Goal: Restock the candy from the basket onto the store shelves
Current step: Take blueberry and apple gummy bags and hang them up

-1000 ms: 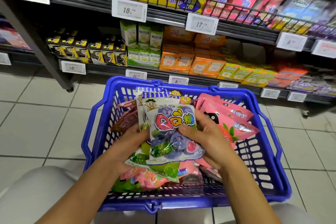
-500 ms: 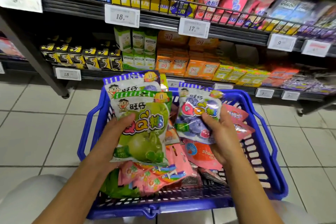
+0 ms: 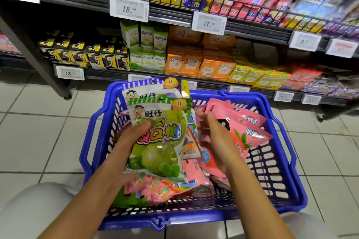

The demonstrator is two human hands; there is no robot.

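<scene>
Clearly the green candy bag [image 3: 161, 141] is light, soft and slick; the left hand [image 3: 132, 141] grips its left edge, thumb on the front, above the blue basket [image 3: 93, 141]. The right hand [image 3: 215, 134] reaches among pink bags [image 3: 242, 126]; its grasp cannot be told.

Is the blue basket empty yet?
No. The blue basket holds pink candy bags, with more packets beneath both hands.
</scene>
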